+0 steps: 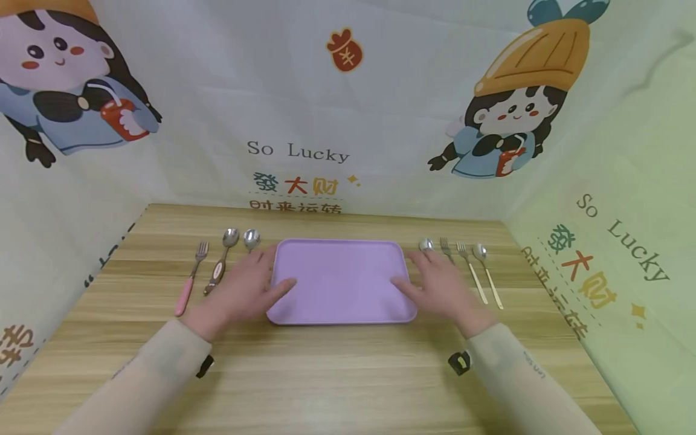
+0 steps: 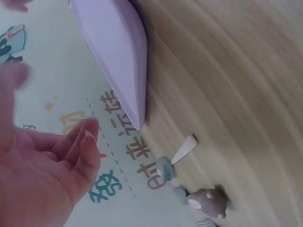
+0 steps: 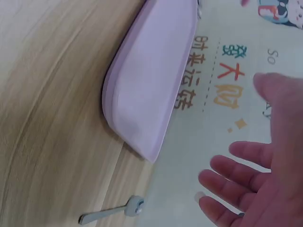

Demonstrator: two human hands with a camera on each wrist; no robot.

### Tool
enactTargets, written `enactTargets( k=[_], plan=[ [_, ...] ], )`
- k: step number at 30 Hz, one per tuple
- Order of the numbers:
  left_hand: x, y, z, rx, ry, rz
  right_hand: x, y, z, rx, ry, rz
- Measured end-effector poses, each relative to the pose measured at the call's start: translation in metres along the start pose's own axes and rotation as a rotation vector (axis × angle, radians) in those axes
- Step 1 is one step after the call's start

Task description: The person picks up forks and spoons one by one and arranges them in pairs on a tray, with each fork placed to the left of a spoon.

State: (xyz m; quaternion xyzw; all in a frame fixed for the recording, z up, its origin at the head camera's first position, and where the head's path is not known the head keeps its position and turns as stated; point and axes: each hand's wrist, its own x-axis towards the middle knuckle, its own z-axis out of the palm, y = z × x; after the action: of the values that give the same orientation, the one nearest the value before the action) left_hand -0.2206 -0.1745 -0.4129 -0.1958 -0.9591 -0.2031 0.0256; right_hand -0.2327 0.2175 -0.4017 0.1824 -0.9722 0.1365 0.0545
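Observation:
A lilac rectangular tray (image 1: pixel 341 281) lies flat on the wooden table, with nothing on it. My left hand (image 1: pixel 244 287) hovers at the tray's left edge, thumb stretched over the rim and fingers loosely bent. Across from it, my right hand (image 1: pixel 443 290) is held at the right edge with fingers spread. Both wrist views show air between each hand and the tray, and neither holds anything. Close to the left hand are a spoon (image 1: pixel 252 237) and a brown-handled spoon (image 1: pixel 220 266). Beyond the right hand's fingers, a spoon (image 1: pixel 426 244) and a fork (image 1: pixel 445 245) are partly covered.
Farther left lies a pink-handled fork (image 1: pixel 187 290). On the right are a light-handled fork (image 1: pixel 473 275) and a spoon (image 1: pixel 489 278) side by side. A printed cloth (image 1: pixel 380 133) hangs behind the table (image 1: pixel 337 374) and along both sides.

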Motion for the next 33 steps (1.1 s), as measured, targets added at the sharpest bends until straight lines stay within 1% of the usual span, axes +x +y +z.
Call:
enactTargets(
  k=[2,4,8,11,12,14,17,19,22,24,26,29,31,33],
  plan=[
    [0.006,-0.004,0.001,-0.058,-0.009,-0.023,0.001,0.007,-0.001,0.031,-0.013,0.038],
    [0.011,-0.008,0.003,-0.095,-0.016,-0.041,0.002,0.015,-0.003,0.067,-0.029,0.071],
    [0.021,-0.013,0.006,-0.114,-0.055,-0.079,0.003,0.027,-0.009,0.109,-0.062,0.155],
    [0.029,-0.021,0.015,-0.129,-0.099,-0.117,0.003,0.037,-0.012,0.119,-0.058,0.18],
    [0.033,-0.027,0.021,-0.133,-0.111,-0.118,0.003,0.04,-0.013,0.13,-0.054,0.184],
    [0.043,-0.045,0.038,-0.135,-0.128,-0.117,0.003,0.047,-0.013,0.142,-0.047,0.19],
    [0.06,-0.074,0.065,-0.107,-0.147,-0.104,0.002,0.058,-0.013,0.159,-0.049,0.217],
    [0.071,-0.091,0.08,-0.088,-0.163,-0.11,0.002,0.065,-0.012,0.162,-0.059,0.237],
    [0.08,-0.102,0.09,-0.077,-0.187,-0.124,0.002,0.074,-0.012,0.177,-0.071,0.26],
    [0.084,-0.105,0.093,-0.078,-0.188,-0.115,0.001,0.079,-0.013,0.198,-0.08,0.28],
    [0.084,-0.105,0.095,-0.078,-0.169,-0.107,0.002,0.082,-0.014,0.191,-0.077,0.29],
    [0.08,-0.105,0.097,-0.072,-0.132,-0.1,0.006,0.084,-0.014,0.181,-0.083,0.298],
    [0.076,-0.107,0.099,-0.069,-0.107,-0.11,0.009,0.085,-0.012,0.165,-0.089,0.298],
    [0.073,-0.109,0.1,-0.074,-0.096,-0.127,0.011,0.086,-0.009,0.174,-0.104,0.319]
  ],
)
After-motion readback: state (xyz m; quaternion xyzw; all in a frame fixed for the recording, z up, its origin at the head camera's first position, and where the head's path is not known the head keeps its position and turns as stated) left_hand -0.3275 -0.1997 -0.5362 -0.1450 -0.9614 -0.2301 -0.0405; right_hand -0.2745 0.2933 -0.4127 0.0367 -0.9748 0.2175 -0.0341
